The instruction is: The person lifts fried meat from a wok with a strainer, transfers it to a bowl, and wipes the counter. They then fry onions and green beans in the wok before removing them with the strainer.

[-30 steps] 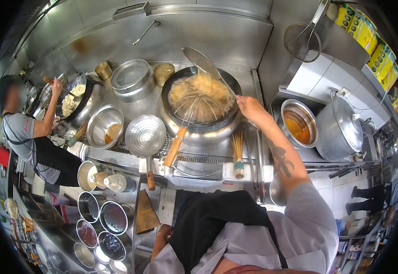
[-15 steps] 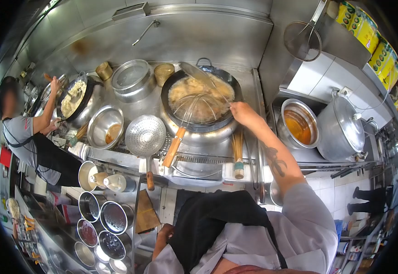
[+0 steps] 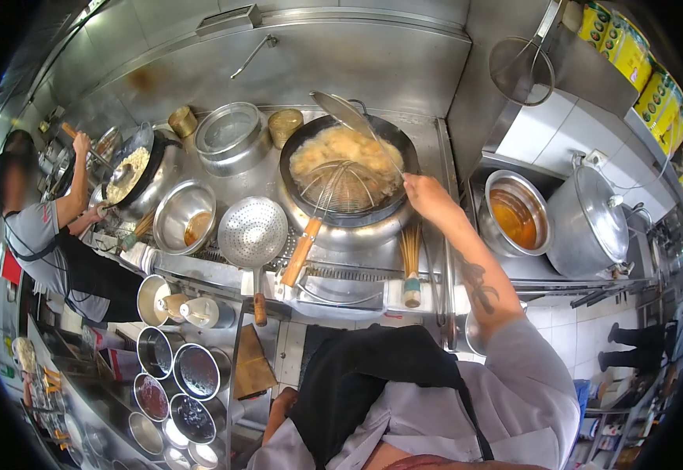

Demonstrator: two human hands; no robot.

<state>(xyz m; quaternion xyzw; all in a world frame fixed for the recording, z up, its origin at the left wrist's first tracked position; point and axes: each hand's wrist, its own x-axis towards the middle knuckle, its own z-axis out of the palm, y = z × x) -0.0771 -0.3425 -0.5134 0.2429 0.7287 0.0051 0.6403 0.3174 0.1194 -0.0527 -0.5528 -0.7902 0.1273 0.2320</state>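
My right hand (image 3: pixel 427 193) is closed on the handle of a long metal skimmer (image 3: pixel 343 111). Its flat round head is raised over the far rim of a black wok (image 3: pixel 408 145). Inside the wok, pale golden food (image 3: pixel 341 149) lies in bubbling oil. A wire strainer (image 3: pixel 340 188) with a wooden handle lies across the wok's near side. Low beside the black apron hangs my left hand (image 3: pixel 282 403), partly hidden, and its fingers cannot be made out.
Left of the wok are a perforated ladle (image 3: pixel 253 233), a steel bowl (image 3: pixel 184 218) and a lidded pot (image 3: pixel 230 137). A bamboo brush (image 3: pixel 411 266) stands in front. On the right are a pot of orange liquid (image 3: pixel 514 211) and a large pot (image 3: pixel 588 223). A co-worker (image 3: pixel 51 227) stirs another wok.
My right hand has shifted slightly right, and the skimmer's head has lifted higher above the wok. At the left, the co-worker's hand and ladle have moved within the other wok.
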